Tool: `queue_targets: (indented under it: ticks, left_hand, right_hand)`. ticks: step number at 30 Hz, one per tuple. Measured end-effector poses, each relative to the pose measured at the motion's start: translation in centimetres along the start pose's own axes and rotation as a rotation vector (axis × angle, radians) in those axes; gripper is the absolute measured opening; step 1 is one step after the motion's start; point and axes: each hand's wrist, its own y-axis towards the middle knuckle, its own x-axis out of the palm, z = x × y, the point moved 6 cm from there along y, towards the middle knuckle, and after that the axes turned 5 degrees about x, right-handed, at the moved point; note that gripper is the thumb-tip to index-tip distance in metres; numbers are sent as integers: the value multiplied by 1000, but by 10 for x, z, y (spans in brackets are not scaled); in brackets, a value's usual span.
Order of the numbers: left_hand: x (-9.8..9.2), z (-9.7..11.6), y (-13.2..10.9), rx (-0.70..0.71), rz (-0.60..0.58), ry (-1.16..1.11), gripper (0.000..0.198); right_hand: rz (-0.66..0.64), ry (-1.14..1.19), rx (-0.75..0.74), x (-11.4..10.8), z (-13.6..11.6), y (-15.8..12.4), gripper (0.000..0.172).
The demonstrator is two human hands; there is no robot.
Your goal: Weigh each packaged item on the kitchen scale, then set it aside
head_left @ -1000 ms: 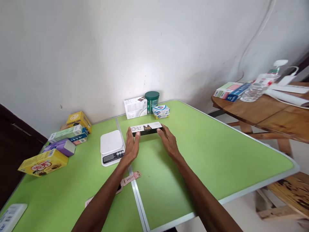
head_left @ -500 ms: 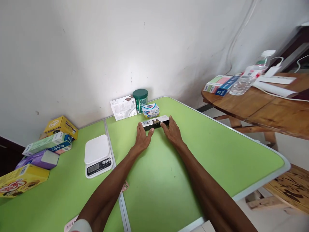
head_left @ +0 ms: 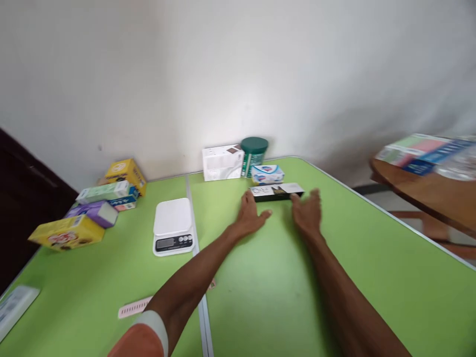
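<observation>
Yellow cardboard carton (head_left: pixel 67 233), long and shut, lies leftmost in a cluster with a purple-and-white box (head_left: pixel 94 213), a slim pale-green box (head_left: pixel 104 193) and a squarish yellow box (head_left: pixel 127 176); what they contain is hidden. A flat white kitchen scale (head_left: pixel 173 219) sits to their right. Further right, against the wall, stand a white rectangular box (head_left: pixel 223 163) and a round green tub (head_left: pixel 253 158) with its lid on, then a small white-and-blue box (head_left: pixel 268 174). Just in front of that small box, on the green tabletop (head_left: pixel 267 297), is a long black-and-white box (head_left: pixel 277 191).

The left hand (head_left: pixel 252 216) has its fingertips at the long box's left end, thumb spread wide and off it. The right hand (head_left: pixel 308 214) is loosely spread, fingers clear of the right end; whether its thumb touches, I cannot tell.

Half a second ago the right fingers lay against that end; a second ago both hands held the box farther from the small one.

Red-and-white lettering marks the yellow carton, too blurred to read. "COME ON WATER", legible earlier on the squarish box, is blurred now. Large dark letters on the long box are unclear.
</observation>
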Motion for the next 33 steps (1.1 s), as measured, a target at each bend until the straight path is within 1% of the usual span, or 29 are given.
queue_targets:
  ticks: [2, 4, 6, 8, 9, 10, 11, 12, 13, 14, 16, 17, 18, 20, 21, 23, 24, 25, 27, 28, 30, 33]
  left_hand:
    - [0, -2, -23, 15, -55, 13, 114]
    - [-3, -4, -51, 7, -133, 23, 117]
    - [-12, -1, -81, -19, -226, 16, 119]
    - [-31, 7, -111, -34, -294, -6, 117]
    - [-45, 12, -125, -34, -302, -18, 114]
    - [-62, 17, -138, -33, -282, -32, 110]
    - [-82, 21, -150, -30, -229, -45, 105]
    - [-105, 23, -162, -25, -143, -62, 100]
    - [-132, 24, -173, -15, -22, -75, 94]
    - [-161, 24, -184, 7, 127, -79, 88]
    - [-226, 20, -211, 91, 505, -22, 80]
    - [-259, 16, -228, 123, 698, 33, 75]
    - [-291, 8, -247, 121, 895, 107, 73]
    - [-349, -10, -286, 79, 1240, 269, 73]
    - [-374, -21, -304, 44, 1373, 341, 74]
    - [-416, -47, -336, -90, 1563, 420, 74]
    - [-432, -63, -349, -182, 1634, 412, 73]
    - [-445, -81, -361, -278, 1679, 374, 71]
    - [-463, -116, -378, -417, 1707, 255, 66]
    - [-470, -133, -383, -450, 1701, 185, 64]
    - [-480, -164, -390, -457, 1685, 28, 66]
    - [-494, -199, -389, -354, 1631, -247, 81]
  right_hand:
    - [-5, 81, 123, -6, 4, -16, 98]
    - [-39, 168, 157, -12, 1, -41, 100]
    - [-63, 194, 171, -21, -8, -72, 94]
    - [-105, 210, 115, -28, -27, -104, 83]
    - [-124, 235, 61, -31, -42, -119, 77]
    - [-137, 276, -1, -34, -60, -133, 71]
    - [-146, 329, -64, -35, -81, -147, 66]
    - [-154, 391, -122, -35, -104, -160, 61]
    - [-163, 458, -175, -34, -128, -174, 58]
    - [-192, 520, -221, -31, -153, -189, 57]
    - [-297, 635, -315, -21, -204, -221, 56]
    - [-392, 675, -354, -12, -228, -239, 56]
    - [-506, 698, -393, -2, -250, -258, 57]
    - [-761, 707, -438, 24, -286, -300, 59]
    - [-880, 714, -443, 38, -300, -320, 62]
    - [-1073, 738, -430, 70, -320, -357, 71]
    - [-1147, 746, -414, 87, -327, -373, 77]
    - [-1211, 746, -392, 105, -333, -387, 83]
    - [-1316, 711, -330, 142, -342, -409, 96]
    - [-1353, 683, -294, 159, -347, -418, 103]
    - [-1386, 633, -241, 188, -356, -427, 117]
    - [-1353, 620, -231, 220, -375, -426, 130]
